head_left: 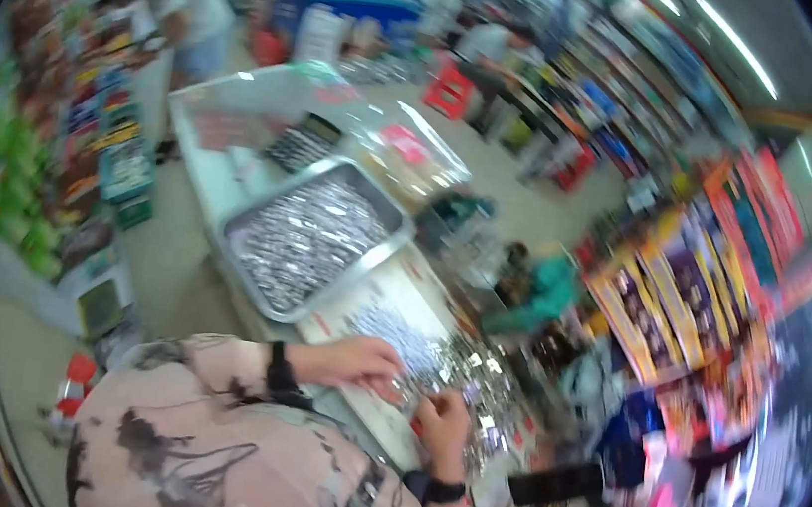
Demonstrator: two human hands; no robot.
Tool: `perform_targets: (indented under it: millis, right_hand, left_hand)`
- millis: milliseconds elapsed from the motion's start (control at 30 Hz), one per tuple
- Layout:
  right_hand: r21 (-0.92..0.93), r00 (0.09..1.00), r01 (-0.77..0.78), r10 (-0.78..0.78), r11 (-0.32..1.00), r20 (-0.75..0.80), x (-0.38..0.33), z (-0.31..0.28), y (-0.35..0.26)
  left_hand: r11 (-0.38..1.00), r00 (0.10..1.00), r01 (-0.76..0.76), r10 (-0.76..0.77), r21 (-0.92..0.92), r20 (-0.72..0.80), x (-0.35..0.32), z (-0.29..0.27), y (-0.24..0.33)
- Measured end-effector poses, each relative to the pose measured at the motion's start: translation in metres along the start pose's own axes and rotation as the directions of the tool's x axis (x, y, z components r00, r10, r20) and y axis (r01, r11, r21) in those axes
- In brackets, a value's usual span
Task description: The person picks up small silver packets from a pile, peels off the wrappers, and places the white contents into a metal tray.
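Note:
My left hand (359, 360) is over the near part of a white tabletop, its fingers curled together at the edge of a heap of small pale pieces (389, 334). Close by on the right, my right hand (444, 424) has thumb and fingers pinched; blur hides what either hand holds. A loose pile of small shiny metal pieces (489, 383) spreads beyond my right hand. Farther up the table sits a silver metal tray (395, 244), filled with many small shiny silver pieces (313, 233). The two hands are a short way apart.
A dark calculator (304, 142) and a clear plastic bag (415, 159) lie behind the tray. A dark phone-like slab (555, 484) stands right of my right hand. Packed boxes (665, 308) rise on the right. Two people are farther off, near a red stool (448, 90).

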State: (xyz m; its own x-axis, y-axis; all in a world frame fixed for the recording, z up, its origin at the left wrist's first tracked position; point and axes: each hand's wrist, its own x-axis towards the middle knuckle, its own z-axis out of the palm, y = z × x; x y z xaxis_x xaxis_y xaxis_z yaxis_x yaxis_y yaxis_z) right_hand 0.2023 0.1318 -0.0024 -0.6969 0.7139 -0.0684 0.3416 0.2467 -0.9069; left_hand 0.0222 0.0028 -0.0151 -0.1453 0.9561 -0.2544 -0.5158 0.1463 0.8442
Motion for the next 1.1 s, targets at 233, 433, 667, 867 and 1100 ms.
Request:
perform_targets:
  millis: [233, 433, 667, 867, 1100]
  right_hand:
    - [0.324, 0.995, 0.027, -0.058, 0.946, 0.086, 0.015, 0.003, 0.026]
    - [0.386, 0.996, -0.019, -0.015, 0.922, 0.084, 0.007, 0.009, 0.003]
    - [0.524, 0.993, -0.084, 0.027, 0.847, 0.115, 0.0, 0.013, -0.002]
    - [0.649, 0.987, -0.152, 0.086, 0.745, 0.133, -0.005, 0.014, -0.012]
    - [0.678, 0.993, -0.114, 0.099, 0.726, 0.061, -0.008, 0.021, -0.02]
  left_hand:
    - [0.991, 1.0, 0.008, -0.004, -0.133, 0.031, 0.006, 0.002, -0.001]
    - [0.996, 0.998, 0.03, -0.026, -0.082, 0.049, 0.02, 0.013, -0.009]
    - [0.998, 0.99, -0.018, 0.009, 0.063, 0.139, 0.021, 0.028, -0.009]
    - [0.998, 0.986, 0.038, -0.029, -0.057, 0.162, 0.03, 0.035, -0.007]
    - [0.991, 0.987, 0.039, -0.017, -0.13, 0.162, 0.035, 0.036, -0.011]
